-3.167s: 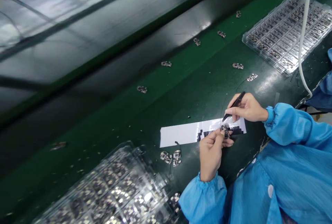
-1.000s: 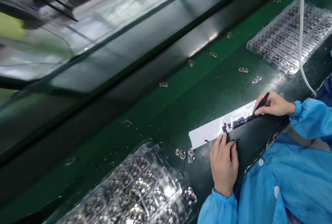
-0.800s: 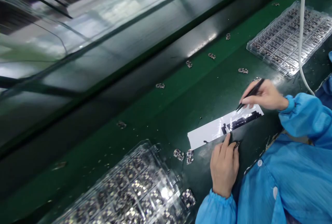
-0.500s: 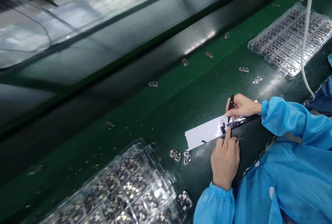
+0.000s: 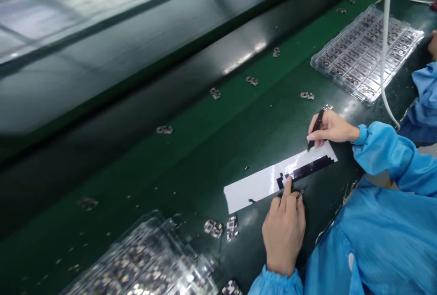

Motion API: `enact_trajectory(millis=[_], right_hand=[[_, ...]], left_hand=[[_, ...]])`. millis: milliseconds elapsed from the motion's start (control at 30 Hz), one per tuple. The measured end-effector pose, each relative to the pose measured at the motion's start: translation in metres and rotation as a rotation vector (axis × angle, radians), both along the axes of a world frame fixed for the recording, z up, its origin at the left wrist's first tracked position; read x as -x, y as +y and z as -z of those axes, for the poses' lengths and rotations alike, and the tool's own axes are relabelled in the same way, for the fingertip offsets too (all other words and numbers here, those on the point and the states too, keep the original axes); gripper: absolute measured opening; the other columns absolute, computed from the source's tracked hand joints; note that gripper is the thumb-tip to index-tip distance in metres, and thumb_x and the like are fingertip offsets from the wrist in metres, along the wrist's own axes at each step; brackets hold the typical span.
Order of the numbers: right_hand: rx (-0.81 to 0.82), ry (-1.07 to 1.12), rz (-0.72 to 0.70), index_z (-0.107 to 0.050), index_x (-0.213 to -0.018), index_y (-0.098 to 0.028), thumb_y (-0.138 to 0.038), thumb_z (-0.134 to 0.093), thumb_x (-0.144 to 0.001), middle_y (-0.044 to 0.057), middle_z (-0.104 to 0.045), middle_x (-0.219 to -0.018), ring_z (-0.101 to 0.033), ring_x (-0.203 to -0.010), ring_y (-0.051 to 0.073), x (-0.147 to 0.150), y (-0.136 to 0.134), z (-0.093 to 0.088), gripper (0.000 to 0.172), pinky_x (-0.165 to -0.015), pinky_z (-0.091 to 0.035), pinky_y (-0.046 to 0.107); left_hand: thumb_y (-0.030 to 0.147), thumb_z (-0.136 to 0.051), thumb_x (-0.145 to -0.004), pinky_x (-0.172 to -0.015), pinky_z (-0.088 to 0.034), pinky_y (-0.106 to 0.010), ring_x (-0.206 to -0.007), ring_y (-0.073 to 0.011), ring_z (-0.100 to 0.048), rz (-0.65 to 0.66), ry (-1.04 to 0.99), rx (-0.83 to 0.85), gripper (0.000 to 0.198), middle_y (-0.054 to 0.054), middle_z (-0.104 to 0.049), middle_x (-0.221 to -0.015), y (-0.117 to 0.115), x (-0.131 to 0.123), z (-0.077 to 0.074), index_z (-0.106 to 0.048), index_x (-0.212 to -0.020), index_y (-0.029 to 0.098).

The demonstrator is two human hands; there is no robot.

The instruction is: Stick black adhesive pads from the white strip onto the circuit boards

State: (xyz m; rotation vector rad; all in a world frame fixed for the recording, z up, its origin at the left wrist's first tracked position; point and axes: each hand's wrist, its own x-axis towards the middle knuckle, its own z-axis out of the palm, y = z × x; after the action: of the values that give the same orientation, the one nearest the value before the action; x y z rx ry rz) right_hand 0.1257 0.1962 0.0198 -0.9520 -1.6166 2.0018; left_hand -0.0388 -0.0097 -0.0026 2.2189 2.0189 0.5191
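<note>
A white backing strip (image 5: 259, 184) with a row of small black stickers (image 5: 309, 169) lies on the green belt. My right hand (image 5: 329, 127) pinches black tweezers (image 5: 316, 127), their tip down at the strip's far end. My left hand (image 5: 284, 229) rests at the strip's near edge, forefinger stretched out onto the stickers, the other fingers curled over a small circuit board (image 5: 300, 193) that barely shows.
Two small boards (image 5: 221, 229) lie left of my left hand. Clear trays of boards sit at the near left (image 5: 143, 263) and far right (image 5: 365, 53). Several loose boards (image 5: 251, 80) dot the belt. A white cable (image 5: 385, 49) hangs down. Another person's blue sleeve (image 5: 423, 99) is at the right edge.
My right hand swung the tweezers from the strip's right end up over the belt, then back down to the strip. My left hand went from holding a board up to resting beside the strip.
</note>
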Motion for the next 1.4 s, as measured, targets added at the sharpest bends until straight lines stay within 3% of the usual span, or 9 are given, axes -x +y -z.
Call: enact_trajectory(millis=[133, 267, 433, 667, 1100, 1167, 1233, 1333, 1400], right_hand=[[0.0, -0.048, 0.034, -0.057, -0.072, -0.011, -0.033, -0.079, -0.061, 0.0, -0.064, -0.054, -0.064, -0.048, 0.012, -0.037, -0.001, -0.001, 0.033, -0.043, -0.053, 0.019], [0.024, -0.045, 0.021, -0.057, -0.072, -0.011, -0.032, -0.081, -0.057, -0.001, -0.063, -0.053, -0.062, -0.046, 0.011, -0.044, -0.009, 0.009, 0.036, -0.042, -0.051, 0.018], [0.012, -0.036, 0.003, -0.056, -0.071, -0.011, -0.032, -0.08, -0.058, -0.002, -0.06, -0.052, -0.061, -0.046, 0.01, -0.042, -0.01, 0.015, 0.035, -0.043, -0.051, 0.018], [-0.047, -0.05, -0.047, -0.056, -0.07, -0.011, -0.033, -0.076, -0.063, -0.002, -0.059, -0.053, -0.061, -0.048, 0.011, -0.042, -0.008, 0.019, 0.031, -0.043, -0.051, 0.019], [0.015, 0.023, -0.016, -0.057, -0.066, -0.011, -0.031, -0.078, -0.061, -0.003, -0.058, -0.046, -0.059, -0.042, 0.01, -0.039, -0.009, 0.018, 0.03, -0.041, -0.05, 0.018], [0.061, 0.054, 0.054, -0.057, -0.066, -0.01, -0.033, -0.079, -0.06, -0.002, -0.06, -0.046, -0.06, -0.042, 0.011, -0.038, -0.008, 0.017, 0.032, -0.04, -0.05, 0.018], [0.112, 0.089, 0.165, -0.057, -0.067, -0.01, -0.035, -0.08, -0.058, 0.0, -0.062, -0.047, -0.061, -0.042, 0.012, -0.039, -0.005, 0.017, 0.035, -0.04, -0.051, 0.019], [0.17, 0.15, 0.414, -0.056, -0.068, -0.011, -0.038, -0.083, -0.053, 0.002, -0.065, -0.051, -0.062, -0.042, 0.013, -0.041, 0.002, 0.018, 0.04, -0.039, -0.052, 0.019], [0.187, 0.192, 0.549, -0.056, -0.067, -0.012, -0.039, -0.084, -0.05, 0.002, -0.066, -0.054, -0.063, -0.043, 0.013, -0.04, 0.004, 0.017, 0.043, -0.038, -0.052, 0.019]], left_hand=[[0.019, -0.046, -0.086, -0.058, -0.044, -0.034, -0.067, -0.0193, -0.055, 0.196, 0.001, -0.025, 0.012, -0.009, -0.056, -0.13, 0.008, -0.019, -0.008, -0.057, -0.081, 0.022], [0.015, -0.044, -0.085, -0.052, -0.044, -0.034, -0.064, -0.019, -0.055, 0.421, 0.005, 0.014, 0.015, -0.009, -0.056, -0.13, 0.027, -0.046, -0.009, -0.057, -0.081, 0.022], [0.018, -0.046, -0.085, -0.048, -0.044, -0.032, -0.066, -0.0187, -0.058, 0.341, 0.1, 0.049, 0.012, -0.011, -0.054, -0.132, 0.041, -0.054, -0.005, -0.055, -0.078, 0.021], [0.017, -0.045, -0.088, -0.056, -0.049, -0.031, -0.07, -0.0175, -0.06, 0.329, 0.171, 0.175, 0.015, -0.009, -0.053, -0.133, 0.045, -0.055, -0.013, -0.054, -0.076, 0.019], [0.017, -0.044, -0.087, -0.061, -0.049, -0.034, -0.071, -0.0206, -0.062, 0.327, 0.035, 0.23, 0.016, -0.013, -0.053, -0.132, 0.046, -0.053, -0.011, -0.055, -0.075, 0.017], [0.019, -0.045, -0.088, -0.063, -0.049, -0.033, -0.073, -0.0197, -0.063, 0.283, -0.157, 0.285, 0.017, -0.013, -0.055, -0.131, 0.045, -0.049, -0.012, -0.058, -0.079, 0.017], [0.024, -0.048, -0.088, -0.062, -0.048, -0.029, -0.069, -0.0164, -0.062, 0.14, -0.446, 0.349, 0.016, -0.012, -0.059, -0.126, 0.044, -0.043, -0.012, -0.062, -0.082, 0.018], [0.034, -0.058, -0.083, -0.054, -0.044, -0.023, -0.054, -0.01, -0.054, -0.258, -0.923, 0.369, 0.02, -0.008, -0.071, -0.092, 0.044, -0.03, -0.01, -0.065, -0.078, 0.017], [0.038, -0.066, -0.077, -0.051, -0.042, -0.021, -0.049, -0.0079, -0.049, -0.492, -1.2, 0.319, 0.022, -0.001, -0.065, -0.065, 0.045, -0.024, -0.009, -0.065, -0.075, 0.015]])
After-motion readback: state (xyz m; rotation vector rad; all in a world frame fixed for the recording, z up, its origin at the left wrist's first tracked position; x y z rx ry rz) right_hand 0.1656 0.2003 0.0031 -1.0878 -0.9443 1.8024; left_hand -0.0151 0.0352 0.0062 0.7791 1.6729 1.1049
